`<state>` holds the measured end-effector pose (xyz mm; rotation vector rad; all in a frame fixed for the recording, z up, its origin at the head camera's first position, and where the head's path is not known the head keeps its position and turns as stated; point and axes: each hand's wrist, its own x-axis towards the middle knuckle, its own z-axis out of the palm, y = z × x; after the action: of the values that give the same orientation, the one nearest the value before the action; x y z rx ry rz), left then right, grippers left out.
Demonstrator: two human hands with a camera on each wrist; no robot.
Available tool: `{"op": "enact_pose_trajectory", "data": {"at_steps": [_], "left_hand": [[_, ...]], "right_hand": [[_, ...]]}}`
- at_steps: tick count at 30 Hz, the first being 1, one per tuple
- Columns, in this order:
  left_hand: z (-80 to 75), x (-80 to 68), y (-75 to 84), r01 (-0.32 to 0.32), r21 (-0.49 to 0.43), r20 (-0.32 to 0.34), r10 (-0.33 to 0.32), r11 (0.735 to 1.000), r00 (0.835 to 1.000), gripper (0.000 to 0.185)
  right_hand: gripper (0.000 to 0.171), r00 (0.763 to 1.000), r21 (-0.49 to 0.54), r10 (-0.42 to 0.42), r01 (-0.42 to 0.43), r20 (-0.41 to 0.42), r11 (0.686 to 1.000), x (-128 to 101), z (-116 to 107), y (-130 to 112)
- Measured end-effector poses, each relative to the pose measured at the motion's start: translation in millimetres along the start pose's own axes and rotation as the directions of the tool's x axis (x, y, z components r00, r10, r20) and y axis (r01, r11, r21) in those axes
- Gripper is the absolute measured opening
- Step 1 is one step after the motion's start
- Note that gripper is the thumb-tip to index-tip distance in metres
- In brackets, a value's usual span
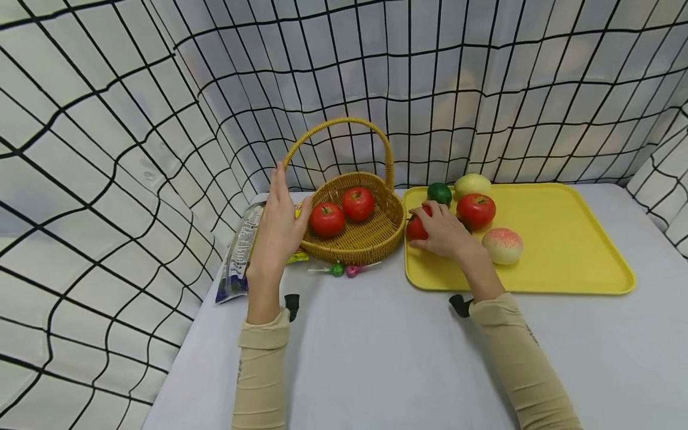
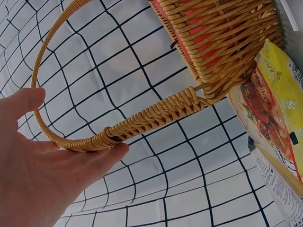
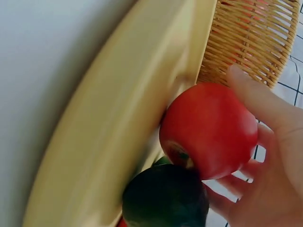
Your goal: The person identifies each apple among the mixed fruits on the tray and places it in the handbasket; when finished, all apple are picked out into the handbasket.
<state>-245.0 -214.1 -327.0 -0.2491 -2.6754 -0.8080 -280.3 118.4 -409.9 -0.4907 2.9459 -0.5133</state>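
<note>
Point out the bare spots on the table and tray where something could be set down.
The right half of the yellow tray is bare, past the peach. The table is bare in front of the tray and between the sleeves. It is crowded at the tray's left end, where the right hand grips a tomato, and round the basket, lollipops and packets.

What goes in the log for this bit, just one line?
left hand: open, touching basket handle | right hand: grips tomato on yellow tray | basket holds two tomatoes
</note>
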Motion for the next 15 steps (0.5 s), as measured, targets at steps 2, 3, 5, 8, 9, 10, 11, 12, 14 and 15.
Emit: {"op": "enact_pose_trajectory", "data": {"at_steps": [2, 3, 5, 8, 9, 10, 11, 12, 14, 15], "left_hand": [[-0.4, -0.8, -0.1, -0.002, 0.0, -0.003, 0.002, 1.0, 1.0, 0.084], [-0.5, -1.0, -0.2, -0.002, 0.0, -0.004, 0.002, 1.0, 1.0, 0.084], [-0.2, -1.0, 0.1, -0.005, -0.002, -0.005, 0.005, 1.0, 1.0, 0.084], [0.5, -0.4, 0.2, -0.005, -0.004, -0.004, 0.005, 1.0, 1.0, 0.084], [0.8, -0.2, 0.1, -0.006, -0.006, -0.004, 0.006, 1.0, 1.0, 0.084], [0.8, -0.1, 0.0, -0.006, -0.007, -0.003, 0.006, 1.0, 1.0, 0.084], [0.9, -0.1, -0.1, -0.007, -0.008, -0.002, 0.007, 1.0, 1.0, 0.084], [0.7, -0.2, -0.2, -0.006, -0.009, -0.001, 0.006, 1.0, 1.0, 0.084], [0.2, -0.6, -0.3, -0.005, -0.008, 0.0, 0.005, 1.0, 1.0, 0.084], [-0.2, -0.9, -0.1, -0.003, -0.009, 0.001, 0.003, 1.0, 1.0, 0.084]], "right_hand": [[0.074, 1.0, 0.0, 0.015, -0.015, -0.003, 1.0, -1.4, 0.2, -0.2], [0.072, 1.0, 0.001, 0.022, -0.022, -0.004, 1.0, -2.2, -0.1, -0.4], [0.069, 0.999, 0.004, 0.037, -0.037, -0.006, 0.999, -4.2, -1.3, -0.2], [0.064, 0.999, -0.007, 0.052, -0.052, -0.004, 0.999, -6.5, -3.7, 0.0], [0.064, 0.999, -0.016, 0.053, -0.053, -0.006, 0.998, -7.0, -4.5, 0.1], [0.063, 0.999, -0.024, 0.053, -0.054, -0.006, 0.998, -7.4, -5.2, 0.1], [0.064, 0.999, -0.031, 0.052, -0.052, -0.005, 0.998, -7.6, -5.8, 0.3], [0.066, 0.999, -0.035, 0.052, -0.052, -0.004, 0.998, -7.9, -6.2, 0.3], [0.071, 0.999, -0.032, 0.051, -0.051, 0.003, 0.998, -8.3, -7.0, 0.4], [0.074, 0.999, -0.033, 0.048, -0.048, 0.005, 0.998, -8.6, -7.4, 0.6]]}}
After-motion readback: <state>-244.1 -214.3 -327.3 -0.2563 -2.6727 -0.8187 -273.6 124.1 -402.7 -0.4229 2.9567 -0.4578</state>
